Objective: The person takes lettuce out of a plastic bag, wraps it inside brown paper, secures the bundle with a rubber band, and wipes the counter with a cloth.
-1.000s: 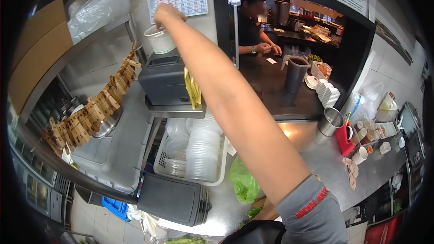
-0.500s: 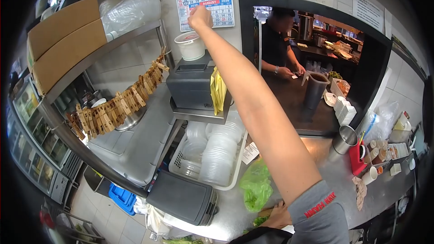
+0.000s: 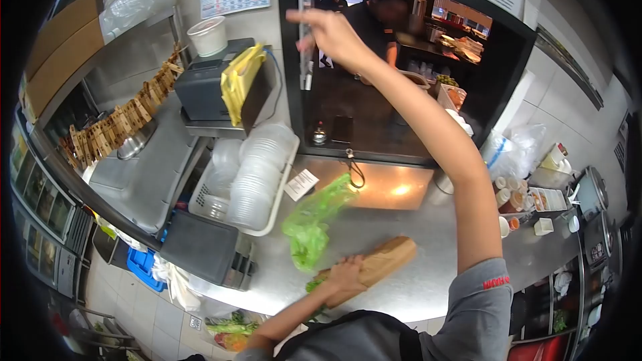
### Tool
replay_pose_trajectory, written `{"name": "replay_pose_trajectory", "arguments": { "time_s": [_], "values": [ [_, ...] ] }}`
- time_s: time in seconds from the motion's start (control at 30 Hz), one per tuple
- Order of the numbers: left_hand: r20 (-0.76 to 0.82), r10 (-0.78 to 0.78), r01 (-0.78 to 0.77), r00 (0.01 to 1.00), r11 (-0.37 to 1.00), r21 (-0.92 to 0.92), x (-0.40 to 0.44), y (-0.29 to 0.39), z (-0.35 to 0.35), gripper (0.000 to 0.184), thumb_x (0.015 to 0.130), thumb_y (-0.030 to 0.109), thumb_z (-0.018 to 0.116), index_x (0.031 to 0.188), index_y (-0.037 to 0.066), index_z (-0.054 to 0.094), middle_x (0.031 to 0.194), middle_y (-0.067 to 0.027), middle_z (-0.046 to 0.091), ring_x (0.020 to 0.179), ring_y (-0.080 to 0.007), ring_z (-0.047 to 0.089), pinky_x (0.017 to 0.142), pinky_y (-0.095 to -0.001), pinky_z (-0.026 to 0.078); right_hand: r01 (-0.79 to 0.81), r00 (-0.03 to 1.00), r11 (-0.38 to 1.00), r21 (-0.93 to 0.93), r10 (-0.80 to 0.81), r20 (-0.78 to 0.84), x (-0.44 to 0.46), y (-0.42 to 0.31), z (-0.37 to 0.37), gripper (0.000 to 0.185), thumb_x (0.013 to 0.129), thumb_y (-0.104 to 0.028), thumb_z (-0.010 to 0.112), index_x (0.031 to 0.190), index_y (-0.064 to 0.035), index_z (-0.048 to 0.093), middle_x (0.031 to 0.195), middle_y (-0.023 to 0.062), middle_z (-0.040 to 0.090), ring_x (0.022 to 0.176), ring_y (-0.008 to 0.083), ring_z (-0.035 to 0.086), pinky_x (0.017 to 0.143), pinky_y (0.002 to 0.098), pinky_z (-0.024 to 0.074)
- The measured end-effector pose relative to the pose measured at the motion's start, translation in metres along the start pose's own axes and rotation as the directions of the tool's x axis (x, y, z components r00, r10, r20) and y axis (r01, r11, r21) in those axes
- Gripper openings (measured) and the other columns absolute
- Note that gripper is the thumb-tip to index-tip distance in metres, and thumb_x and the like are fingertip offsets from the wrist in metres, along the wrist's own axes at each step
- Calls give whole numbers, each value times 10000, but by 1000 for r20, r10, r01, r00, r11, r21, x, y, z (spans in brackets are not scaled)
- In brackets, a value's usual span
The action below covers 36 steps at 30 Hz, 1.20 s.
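Note:
My left hand (image 3: 344,277) presses down on a long brown paper bag (image 3: 388,259) on the steel counter, its fingers curled over the paper. Leafy greens (image 3: 313,285) poke out at the bag's near end, partly under my wrist. My raised right hand (image 3: 329,35) is in the air before the serving window, index finger stretched out and thumb apart, with nothing visible in it. A crumpled green plastic bag (image 3: 314,224) lies just beyond my left hand, beside a white printed slip (image 3: 301,184).
At left are a white basket (image 3: 277,208) of clear plastic lids or bowls, a dark lidded box (image 3: 200,249) and a printer (image 3: 214,87) with yellow paper. A person (image 3: 374,23) stands beyond the window. Sauce containers (image 3: 513,195) stand at right.
The view has swung right. My right hand has moved from in front of the calendar to before the window, its index finger now extended. More of the paper bag and my left hand shows.

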<state>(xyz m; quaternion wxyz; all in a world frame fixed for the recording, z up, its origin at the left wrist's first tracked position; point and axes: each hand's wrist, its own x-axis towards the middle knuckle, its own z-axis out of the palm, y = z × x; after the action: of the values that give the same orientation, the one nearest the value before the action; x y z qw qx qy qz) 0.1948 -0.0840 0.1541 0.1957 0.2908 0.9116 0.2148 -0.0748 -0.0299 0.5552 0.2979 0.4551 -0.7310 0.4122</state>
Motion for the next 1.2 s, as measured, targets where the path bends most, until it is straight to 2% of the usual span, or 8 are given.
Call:
{"name": "replay_pose_trajectory", "arguments": {
  "time_s": [0.17, 0.27, 0.43, 0.6, 0.77, 0.93, 1.03, 1.2],
  "values": [
    [170, -59, 110, 984, 946, -305, -9, -3, -14, 1023, 523, 561, 760, 1281, -17, 387, 1111, -223, 578, 1039, -321, 569, 864, -394, 471, -284, 839, 959, 7, 245, 486, -160, -64, -53, 33, 802, -4, 557, 788, -2, 528, 652, 112, 593, 510, 192, 637, 471, 311, 479],
    [307, -61, 171, 950, 923, -345, -32, 17, -26, 979, 539, 516, 765, 1277, -23, 415, 1124, -218, 580, 1002, -279, 594, 855, -347, 477, -218, 794, 972, -91, 231, 562, -268, -50, -64, 216, 785, -172, 687, 837, -28, 536, 666, 92, 598, 539, 183, 631, 497, 307, 476],
    [385, 112, 151, 916, 794, -589, -85, 75, -9, 1102, 646, 366, 777, 1422, 45, 64, 1123, -226, 587, 1002, -298, 589, 901, -332, 443, -643, 585, 765, 25, 470, 661, -425, -31, -66, 336, 757, -267, 749, 929, -46, 562, 851, 64, 608, 775, 161, 632, 671, 298, 498],
    [383, -50, 277, 922, 777, -566, -98, 125, 0, 1279, 690, 374, 756, 1379, 108, -288, 1122, -256, 578, 988, -317, 594, 919, -328, 430, -880, 341, 420, 221, 237, 910, -508, -54, -34, 543, 754, -303, 760, 1150, -69, 472, 1156, 89, 476, 1028, 218, 564, 858, 325, 472],
    [360, -144, 320, 922, 807, -497, -103, 151, 10, 1273, 699, 399, 741, 1370, 144, -310, 1079, -260, 594, 1005, -353, 594, 920, -353, 434, -857, 149, 494, 146, -32, 988, -493, -74, -15, 709, 745, -351, 756, 1262, -79, 354, 1242, 144, 387, 1132, 278, 505, 911, 366, 456],
    [268, -218, 327, 939, 808, -490, -104, 165, 13, 1011, 689, 410, 743, 1343, 113, 32, 946, -253, 620, 889, -392, 620, 830, -376, 478, -709, -23, 700, 90, -150, 988, -444, -112, -22, 803, 685, -406, 782, 1279, -110, 330, 1230, 126, 392, 1210, 282, 443, 954, 420, 409],
    [201, -264, 329, 944, 816, -475, -108, 168, 13, 794, 676, 422, 750, 1170, 114, 209, 826, -228, 617, 792, -402, 622, 740, -411, 486, -430, 9, 881, 200, -217, 976, -438, -128, -38, 921, 622, -516, 776, 1300, -104, 308, 1280, 124, 376, 1236, 307, 419, 1038, 549, 263],
    [19, -286, 270, 958, 876, -399, -115, 162, 14, 708, 637, 427, 770, 1034, 118, 271, 725, -193, 585, 718, -416, 600, 678, -457, 461, -286, 116, 957, -43, 79, 990, -450, -120, -76, 1020, 562, -538, 787, 1339, -117, 277, 1390, 105, 300, 1293, 310, 352, 1034, 678, 50]
  ]
}}
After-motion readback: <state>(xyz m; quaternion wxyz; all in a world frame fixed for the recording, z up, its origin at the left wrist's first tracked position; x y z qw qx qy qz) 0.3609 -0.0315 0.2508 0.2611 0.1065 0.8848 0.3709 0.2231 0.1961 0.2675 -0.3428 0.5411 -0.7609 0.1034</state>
